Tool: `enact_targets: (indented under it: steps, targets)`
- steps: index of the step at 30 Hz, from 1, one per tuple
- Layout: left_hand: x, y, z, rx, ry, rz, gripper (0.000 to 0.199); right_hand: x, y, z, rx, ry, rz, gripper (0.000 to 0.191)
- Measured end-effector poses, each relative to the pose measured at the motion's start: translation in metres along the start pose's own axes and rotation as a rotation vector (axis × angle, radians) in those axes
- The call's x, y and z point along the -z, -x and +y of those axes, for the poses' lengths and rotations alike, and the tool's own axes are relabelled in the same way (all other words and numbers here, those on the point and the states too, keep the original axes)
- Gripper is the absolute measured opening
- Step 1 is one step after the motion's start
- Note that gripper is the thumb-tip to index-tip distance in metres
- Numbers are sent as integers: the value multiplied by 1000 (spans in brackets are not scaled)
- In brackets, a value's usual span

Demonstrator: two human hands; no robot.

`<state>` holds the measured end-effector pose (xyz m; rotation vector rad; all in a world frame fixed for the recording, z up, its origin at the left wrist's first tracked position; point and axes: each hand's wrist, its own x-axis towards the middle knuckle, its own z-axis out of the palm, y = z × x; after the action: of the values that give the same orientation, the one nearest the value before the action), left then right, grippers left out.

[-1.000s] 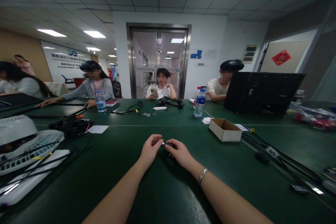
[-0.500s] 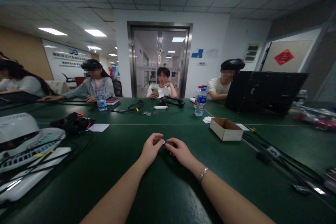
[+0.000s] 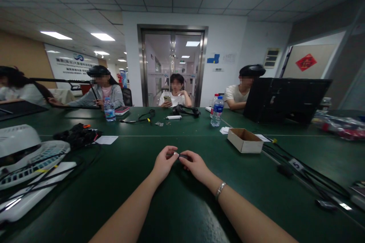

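Note:
Fingertips meet over the green table, where both hands pinch one small, dark, slim piece (image 3: 182,156) with a shiny silvery part near its left end. My left hand (image 3: 164,162) is closed on the silvery end, thumb and index finger together. My right hand (image 3: 196,162), with a silver bracelet at the wrist, grips the dark end between thumb and bent fingers. Most of the piece is hidden by the fingers, so I cannot make out its exact kind. Both hands are held just above the tabletop or rest on it; I cannot tell which.
An open cardboard box (image 3: 245,141) stands to the right, beside cables (image 3: 305,174). Water bottles (image 3: 217,112) stand farther back. At left lie a white fan-like appliance (image 3: 21,148), a white power strip (image 3: 40,190) and black gear (image 3: 75,135). Several people sit across the table.
My hands stay almost in place; the silvery part now shows slightly farther left between the fingertips. At the far left, a person has raised a long black bar or frame off the table.

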<state>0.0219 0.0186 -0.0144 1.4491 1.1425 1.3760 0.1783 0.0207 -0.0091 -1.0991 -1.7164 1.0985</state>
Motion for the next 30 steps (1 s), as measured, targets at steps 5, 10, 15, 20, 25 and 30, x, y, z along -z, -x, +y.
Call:
enact_targets:
  steps: [5,10,15,20,25,30]
  targets:
    - [0,0,0,-14,17,-9,28,0,-1,2,8,9,3,27]
    - [0,0,-1,-25,29,-34,28,0,-2,4,7,3,-3,27]
    - [0,2,4,-34,28,-47,23,1,-2,5,18,10,-5,25]
    - [0,3,6,-9,37,-44,25,1,-2,3,6,-1,-10,26]
    - [1,1,1,-35,11,-30,27,1,-2,4,16,9,-10,28]
    - [1,-1,-3,-31,31,-42,32,0,-2,5,12,-1,-6,24]
